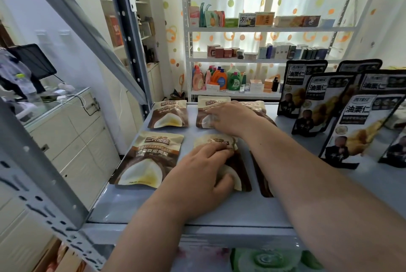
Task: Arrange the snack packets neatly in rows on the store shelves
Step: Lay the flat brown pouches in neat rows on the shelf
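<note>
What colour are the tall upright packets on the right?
Black tall upright packets, white lettering; head view.

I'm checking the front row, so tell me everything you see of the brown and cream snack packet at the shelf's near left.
The brown and cream glossy plastic snack packet lies flat, face up, at the near left of the pale grey metal shelf. Cream top with dark label band, brown below, a white-yellow rounded picture. Nothing but the shelf touches it.
</note>
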Motion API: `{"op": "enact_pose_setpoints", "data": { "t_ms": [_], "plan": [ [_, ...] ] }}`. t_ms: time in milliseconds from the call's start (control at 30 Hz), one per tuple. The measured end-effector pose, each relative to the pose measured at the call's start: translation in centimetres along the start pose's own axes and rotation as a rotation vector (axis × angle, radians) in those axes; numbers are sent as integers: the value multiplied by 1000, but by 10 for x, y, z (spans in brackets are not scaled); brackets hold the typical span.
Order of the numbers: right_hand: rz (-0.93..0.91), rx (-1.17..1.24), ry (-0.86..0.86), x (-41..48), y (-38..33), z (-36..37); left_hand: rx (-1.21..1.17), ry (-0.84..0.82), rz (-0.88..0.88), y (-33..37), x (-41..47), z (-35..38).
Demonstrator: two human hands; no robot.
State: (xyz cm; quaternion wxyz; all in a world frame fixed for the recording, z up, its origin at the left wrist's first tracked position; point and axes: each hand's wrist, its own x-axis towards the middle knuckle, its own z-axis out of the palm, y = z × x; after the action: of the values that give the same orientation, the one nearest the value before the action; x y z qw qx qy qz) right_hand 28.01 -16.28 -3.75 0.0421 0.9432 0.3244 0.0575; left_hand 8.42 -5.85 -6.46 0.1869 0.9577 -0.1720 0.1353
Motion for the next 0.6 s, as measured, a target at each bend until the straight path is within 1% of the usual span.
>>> {"op": "enact_pose_setpoints", "data": {
  "t_ms": [67, 200, 333, 467, 600],
  "plan": [
    [-10, -20, 0, -1, 0, 0, -6, -24, 4, 0, 0, 0],
    [-10, 12, -22, -3, -1, -5, -8, -39, -4, 1, 1, -1],
    [-26, 5, -51, -2, -2, -7, -10, -22, -17, 3, 0, -3],
    [-22, 56, -44, -4, 1, -4, -14, -7, -44, 5, -1, -5],
    [-19, 81, -59, -3, 1, -3, 4, -8, -35, 6, -1, -5]
  ]
}}
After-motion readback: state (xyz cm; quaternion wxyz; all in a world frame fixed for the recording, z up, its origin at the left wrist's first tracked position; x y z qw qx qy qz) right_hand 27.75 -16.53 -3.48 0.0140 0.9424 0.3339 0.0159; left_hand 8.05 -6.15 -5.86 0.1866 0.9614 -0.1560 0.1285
